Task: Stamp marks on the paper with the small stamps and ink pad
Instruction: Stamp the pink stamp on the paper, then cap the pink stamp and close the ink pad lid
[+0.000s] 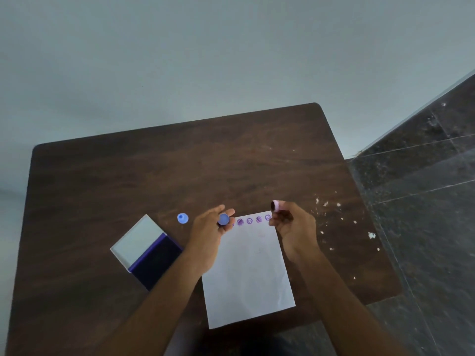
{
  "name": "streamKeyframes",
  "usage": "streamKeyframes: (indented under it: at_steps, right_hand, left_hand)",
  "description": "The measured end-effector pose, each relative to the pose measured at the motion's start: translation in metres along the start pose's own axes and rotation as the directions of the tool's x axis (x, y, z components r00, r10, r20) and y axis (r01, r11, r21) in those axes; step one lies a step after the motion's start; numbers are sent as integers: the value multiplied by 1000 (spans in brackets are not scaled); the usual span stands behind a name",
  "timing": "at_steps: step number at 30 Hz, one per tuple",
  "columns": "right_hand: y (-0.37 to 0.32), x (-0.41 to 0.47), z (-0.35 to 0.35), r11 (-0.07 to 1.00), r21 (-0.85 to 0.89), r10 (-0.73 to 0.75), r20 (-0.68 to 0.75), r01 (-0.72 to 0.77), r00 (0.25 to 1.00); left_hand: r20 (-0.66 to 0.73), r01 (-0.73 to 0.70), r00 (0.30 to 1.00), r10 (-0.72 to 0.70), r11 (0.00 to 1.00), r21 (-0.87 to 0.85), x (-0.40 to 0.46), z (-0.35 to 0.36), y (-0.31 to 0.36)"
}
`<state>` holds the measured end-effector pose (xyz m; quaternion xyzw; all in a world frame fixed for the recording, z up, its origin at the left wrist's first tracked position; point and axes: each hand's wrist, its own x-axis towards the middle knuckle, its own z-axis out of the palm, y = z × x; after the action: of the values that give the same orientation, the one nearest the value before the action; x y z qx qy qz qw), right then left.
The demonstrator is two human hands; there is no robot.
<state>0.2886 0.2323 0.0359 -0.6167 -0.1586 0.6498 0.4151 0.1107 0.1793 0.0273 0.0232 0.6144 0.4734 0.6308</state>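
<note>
On the dark wood-grain table (180,176), the left hand (208,235), fingers loosely curled, pinches a round blue cap (223,219). At its 3 o'clock the right hand (293,227) grips a pink cylindrical stamp (275,206) over the white paper's (246,273) purple marks (253,220). The open ink pad (147,250) lies at 9 o'clock, a blue stamp (182,218) at its 1 o'clock.

You have one sheet of paper (248,273) on one wooden table (154,181). Along the paper's top edge you can count four clear purple marks (249,221), with a fifth partly hidden behind your left hand (210,233). There is one ink pad (149,251), lying open. You have three small stamp pieces in view: one blue piece (182,218) standing on the table, one blue piece (223,219) in your left hand, and one pink piece (275,206) in your right hand (293,226). That makes two hands.
</note>
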Motion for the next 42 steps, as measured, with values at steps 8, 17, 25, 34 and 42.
streamKeyframes:
  at_steps: [8, 17, 25, 34, 42]
  right_hand:
    - [12, -28, 25, 973, 147, 153, 154, -176, 976]
    - [4, -54, 35, 958, 175, 181, 247, -228, 952]
    - [4, -64, 33, 894, 295, 230, 345, -338, 910]
    - [12, -81, 41, 867, 326, 243, 380, -376, 892]
    - [10, -84, 39, 859, 334, 250, 387, -388, 888]
  left_hand:
    - [36, -35, 999, 36, 999, -35, -27, -5, 7]
    - [143, 48, 990, -10, 963, -266, -45, -13, 22]
    - [40, -281, 959, 279, 959, 29, -72, -8, 29]
    - [62, -548, 827, 558, 778, 306, -87, -2, 25]
    - [64, -562, 813, 578, 752, 343, -84, -2, 18]
